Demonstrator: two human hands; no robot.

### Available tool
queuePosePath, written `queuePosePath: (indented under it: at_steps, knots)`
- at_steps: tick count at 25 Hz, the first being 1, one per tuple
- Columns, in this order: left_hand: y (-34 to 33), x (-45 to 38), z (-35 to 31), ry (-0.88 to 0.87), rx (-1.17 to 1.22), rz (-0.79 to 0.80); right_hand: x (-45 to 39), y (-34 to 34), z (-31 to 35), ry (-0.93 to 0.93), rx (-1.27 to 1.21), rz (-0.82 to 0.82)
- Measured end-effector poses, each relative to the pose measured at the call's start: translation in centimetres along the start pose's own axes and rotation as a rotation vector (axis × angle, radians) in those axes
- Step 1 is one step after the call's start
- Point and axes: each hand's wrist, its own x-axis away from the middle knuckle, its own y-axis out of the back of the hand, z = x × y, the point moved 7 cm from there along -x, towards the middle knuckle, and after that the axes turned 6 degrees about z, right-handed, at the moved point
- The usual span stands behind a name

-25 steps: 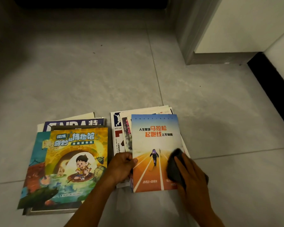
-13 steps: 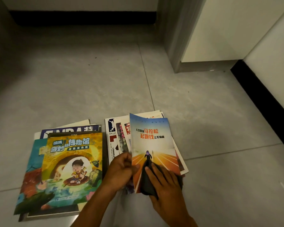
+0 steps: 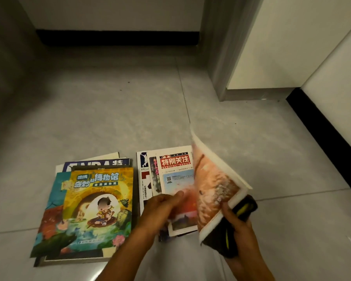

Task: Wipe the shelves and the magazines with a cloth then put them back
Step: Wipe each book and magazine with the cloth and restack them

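I count 2 magazine piles on the floor: the left pile (image 3: 83,211) and the right pile (image 3: 166,179). My right hand (image 3: 238,226) grips 1 lifted magazine (image 3: 215,189) together with 1 dark cloth (image 3: 221,238) above the right pile. My left hand (image 3: 162,209) rests on that pile, fingers curled; I cannot tell if it pinches a cover.

left stack (image 3: 85,211) on floor (image 3: 109,110) | right stack (image 3: 166,179) just beside

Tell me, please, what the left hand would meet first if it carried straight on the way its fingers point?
Probably the lifted magazine that the right hand holds with the cloth. The left hand points right across the right pile; depth is unclear.
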Motion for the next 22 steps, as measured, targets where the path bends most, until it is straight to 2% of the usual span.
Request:
queuePosePath:
  at_steps: [2,3,4,6,9,10,11,13,14,15,16,17,19,21,22]
  knots:
    - [-2.9,1.2,0.9,0.164,0.284,0.294,0.3,-1.6,0.0,-0.056,-0.275,0.153]
    - [-4.3,1.9,1.0,0.188,0.399,0.369,0.3,-2.2,0.2,-0.064,-0.366,0.200]
    - [-5.0,2.0,0.9,0.164,0.497,0.366,0.4,-2.7,0.4,-0.069,-0.425,0.240]
    - [-5.0,1.4,0.9,0.110,0.631,0.193,0.2,-2.6,-0.1,-0.096,-0.452,0.257]
    - [-3.9,0.3,0.5,0.078,0.725,0.087,0.4,-1.7,-2.2,-0.178,-0.342,0.170]
    - [-3.4,0.1,0.2,0.065,0.663,0.072,0.5,-1.0,-2.9,-0.222,-0.262,0.120]
    - [-2.5,-0.2,0.2,0.045,0.495,0.028,0.7,-0.3,-3.3,-0.281,-0.149,0.062]
    - [0.0,-0.8,-0.3,-0.061,-0.002,-0.128,1.0,2.5,-3.8,-0.376,0.203,-0.107]
    - [0.9,-0.7,-1.1,-0.134,-0.234,-0.196,1.3,4.2,-3.3,-0.364,0.402,-0.229]
    - [1.8,-0.5,-1.7,-0.189,-0.410,-0.256,1.5,5.0,-2.2,-0.265,0.571,-0.316]
    - [2.3,-0.3,-2.2,-0.213,-0.540,-0.304,1.9,4.0,-0.5,-0.076,0.717,-0.325]
    - [2.5,-0.2,-2.7,-0.231,-0.655,-0.335,2.5,1.6,1.2,0.174,0.840,-0.243]
    - [1.6,0.0,-3.2,-0.244,-0.845,-0.302,4.8,-5.4,3.5,0.692,1.156,0.117]
    - [0.7,0.5,-3.2,-0.163,-0.869,-0.239,4.5,-10.8,3.2,1.088,1.529,0.371]
    - [0.7,0.8,-3.4,-0.138,-0.851,-0.213,3.2,-12.1,3.0,1.247,1.709,0.409]
